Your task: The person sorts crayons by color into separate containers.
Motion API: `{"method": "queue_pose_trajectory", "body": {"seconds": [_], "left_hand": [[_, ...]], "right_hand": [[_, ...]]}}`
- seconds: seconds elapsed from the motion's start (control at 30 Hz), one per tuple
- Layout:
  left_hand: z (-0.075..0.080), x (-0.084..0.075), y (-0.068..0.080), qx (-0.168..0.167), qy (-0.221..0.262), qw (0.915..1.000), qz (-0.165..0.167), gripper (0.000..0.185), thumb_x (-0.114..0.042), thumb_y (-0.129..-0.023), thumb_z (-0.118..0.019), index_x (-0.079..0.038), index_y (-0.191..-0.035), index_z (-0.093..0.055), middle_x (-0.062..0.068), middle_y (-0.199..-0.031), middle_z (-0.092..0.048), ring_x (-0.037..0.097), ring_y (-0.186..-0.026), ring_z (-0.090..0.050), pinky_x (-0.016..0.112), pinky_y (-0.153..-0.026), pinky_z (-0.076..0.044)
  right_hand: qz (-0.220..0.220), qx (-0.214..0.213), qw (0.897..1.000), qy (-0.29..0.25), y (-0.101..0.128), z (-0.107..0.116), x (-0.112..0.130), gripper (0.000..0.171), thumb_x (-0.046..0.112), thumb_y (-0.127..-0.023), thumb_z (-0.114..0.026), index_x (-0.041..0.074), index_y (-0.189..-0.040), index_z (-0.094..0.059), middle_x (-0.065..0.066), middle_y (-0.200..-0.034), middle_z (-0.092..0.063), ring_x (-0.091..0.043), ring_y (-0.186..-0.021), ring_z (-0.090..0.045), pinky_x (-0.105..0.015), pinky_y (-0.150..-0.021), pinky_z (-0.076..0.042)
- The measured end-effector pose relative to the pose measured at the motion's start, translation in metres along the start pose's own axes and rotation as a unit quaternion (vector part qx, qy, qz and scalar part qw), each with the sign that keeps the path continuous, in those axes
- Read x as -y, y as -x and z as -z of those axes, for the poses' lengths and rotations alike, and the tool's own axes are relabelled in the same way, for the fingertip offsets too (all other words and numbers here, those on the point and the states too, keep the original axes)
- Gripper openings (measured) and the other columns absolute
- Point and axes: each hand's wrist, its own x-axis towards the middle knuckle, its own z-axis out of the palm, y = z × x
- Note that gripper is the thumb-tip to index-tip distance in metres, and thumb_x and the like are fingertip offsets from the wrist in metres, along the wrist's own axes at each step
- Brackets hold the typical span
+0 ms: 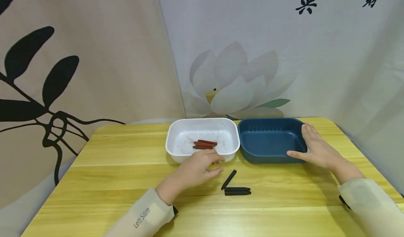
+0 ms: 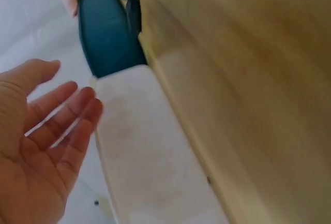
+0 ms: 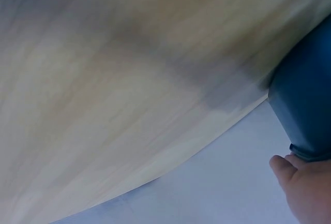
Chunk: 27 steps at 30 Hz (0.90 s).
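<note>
My left hand [image 1: 198,168] hovers at the front rim of the white tub [image 1: 172,144], fingers loosely bent and holding nothing. In the left wrist view its palm and parted fingers show empty beside the tub. Several reddish-brown crayon-like sticks [image 1: 205,144] lie inside the tub. To the right stands the dark blue tub [image 1: 271,158]. My right hand [image 1: 318,147] rests on that tub's right end, fingers along the side rim and thumb reaching to the front rim. Three black crayon-like sticks [image 1: 237,193] lie on the table in front of the tubs, one of them slanted.
The wooden table [image 1: 110,191] reaches back to hanging cloth [image 1: 126,54] with printed leaves and a flower. Both tubs stand side by side near the back edge. Reddish specks dot the white tub's floor.
</note>
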Motion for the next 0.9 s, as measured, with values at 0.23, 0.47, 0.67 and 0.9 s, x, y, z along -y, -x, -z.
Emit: {"method": "queue_pose_trajectory", "body": {"seconds": [0.23,0.47,0.67,0.9], "left_hand": [[-0.017,-0.003,-0.005,0.039,-0.003,0.9991,0.018,0.028,-0.027,-0.088,-0.075,-0.007,-0.108,-0.075,-0.003,-0.079,-0.067,0.003,-0.068,-0.054,0.016,-0.066,-0.048],[-0.022,-0.006,-0.014,0.104,-0.007,0.9943,0.022,0.029,-0.030,-0.086,-0.077,-0.009,-0.106,-0.076,-0.005,-0.074,-0.066,0.002,-0.064,-0.049,0.014,-0.061,-0.043],[-0.030,-0.008,-0.021,0.134,-0.022,0.9902,0.031,0.023,-0.034,-0.085,-0.078,-0.012,-0.090,-0.073,-0.011,-0.055,-0.044,0.004,-0.052,-0.039,0.017,-0.049,-0.029],[-0.033,-0.008,-0.024,0.158,-0.013,0.9868,0.035,0.018,-0.028,-0.083,-0.081,-0.011,-0.089,-0.076,-0.011,-0.058,-0.050,0.002,-0.055,-0.042,0.015,-0.049,-0.033]], "right_hand": [[0.000,-0.002,1.000,0.001,0.001,0.000,0.002,0.121,0.063,-0.088,-0.063,-0.007,-0.154,0.012,-0.027,-0.162,0.020,-0.047,-0.150,0.016,-0.068,-0.118,-0.002],[-0.001,-0.005,1.000,0.003,0.001,0.000,0.001,0.121,0.063,-0.088,-0.062,-0.007,-0.154,0.011,-0.028,-0.162,0.019,-0.047,-0.150,0.015,-0.067,-0.119,-0.001],[-0.001,-0.006,1.000,0.001,0.002,0.001,0.001,0.121,0.063,-0.088,-0.062,-0.008,-0.154,0.010,-0.028,-0.162,0.018,-0.047,-0.150,0.014,-0.067,-0.119,-0.001],[0.000,-0.004,1.000,-0.005,0.002,0.000,0.001,0.121,0.063,-0.088,-0.062,-0.007,-0.154,0.012,-0.027,-0.162,0.019,-0.047,-0.150,0.015,-0.066,-0.119,0.000]]}}
